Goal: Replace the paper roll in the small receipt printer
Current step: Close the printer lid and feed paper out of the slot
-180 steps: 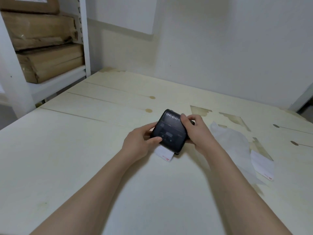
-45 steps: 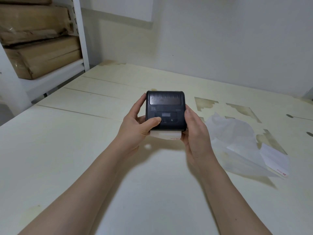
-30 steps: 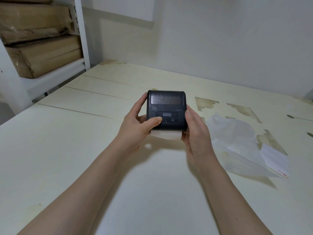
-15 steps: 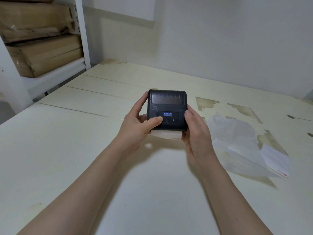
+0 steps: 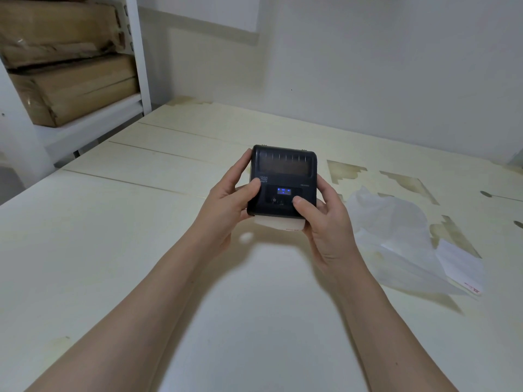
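Note:
A small black receipt printer [image 5: 284,171] is held above the table, its lid closed and blue lights lit on its small display. A short strip of white paper [image 5: 278,223] with a red mark sticks out of its near edge. My left hand [image 5: 226,205] grips the printer's left side, thumb resting on its front face. My right hand [image 5: 325,222] grips the right side, thumb pressed on the panel near the buttons. The paper roll inside is hidden.
A crumpled translucent wrapper [image 5: 396,236] and a torn piece of receipt paper [image 5: 458,264] lie on the pale wooden table [image 5: 141,250] to the right. A white shelf [image 5: 93,120] with wrapped brown parcels [image 5: 70,89] stands at the far left.
The display's blue lights have come on. My left thumb has shifted off the panel toward the left edge, and my right thumb has moved onto the panel by the buttons.

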The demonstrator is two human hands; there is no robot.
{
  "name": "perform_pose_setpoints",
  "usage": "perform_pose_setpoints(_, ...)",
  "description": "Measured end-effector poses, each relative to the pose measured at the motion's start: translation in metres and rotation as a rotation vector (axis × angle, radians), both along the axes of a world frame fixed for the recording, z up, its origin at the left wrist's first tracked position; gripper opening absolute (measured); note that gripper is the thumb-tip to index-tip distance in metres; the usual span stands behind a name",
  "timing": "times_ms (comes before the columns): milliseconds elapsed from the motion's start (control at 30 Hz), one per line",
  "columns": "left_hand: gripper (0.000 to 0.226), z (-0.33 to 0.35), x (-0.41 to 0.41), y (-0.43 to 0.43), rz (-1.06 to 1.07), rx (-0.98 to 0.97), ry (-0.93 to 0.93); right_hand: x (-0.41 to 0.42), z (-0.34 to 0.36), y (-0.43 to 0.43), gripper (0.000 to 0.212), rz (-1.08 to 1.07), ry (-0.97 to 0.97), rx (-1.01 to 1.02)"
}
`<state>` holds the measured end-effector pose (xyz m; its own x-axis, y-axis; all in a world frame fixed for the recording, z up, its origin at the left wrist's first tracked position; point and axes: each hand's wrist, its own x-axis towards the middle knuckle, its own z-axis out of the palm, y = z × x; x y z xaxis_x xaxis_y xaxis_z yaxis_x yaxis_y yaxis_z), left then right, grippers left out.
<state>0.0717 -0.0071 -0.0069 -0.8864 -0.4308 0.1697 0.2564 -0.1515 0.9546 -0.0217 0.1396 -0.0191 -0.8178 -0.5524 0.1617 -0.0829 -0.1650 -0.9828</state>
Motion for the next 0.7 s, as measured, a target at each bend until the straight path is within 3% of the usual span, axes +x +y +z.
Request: perform_pose_setpoints(700, 0.055, -0.0062, -0.0017, -0.0035, -0.007, -0.036, 0.023, 0.0007, 0.0015, 0.0005, 0.060, 0.002, 0.075, 0.026)
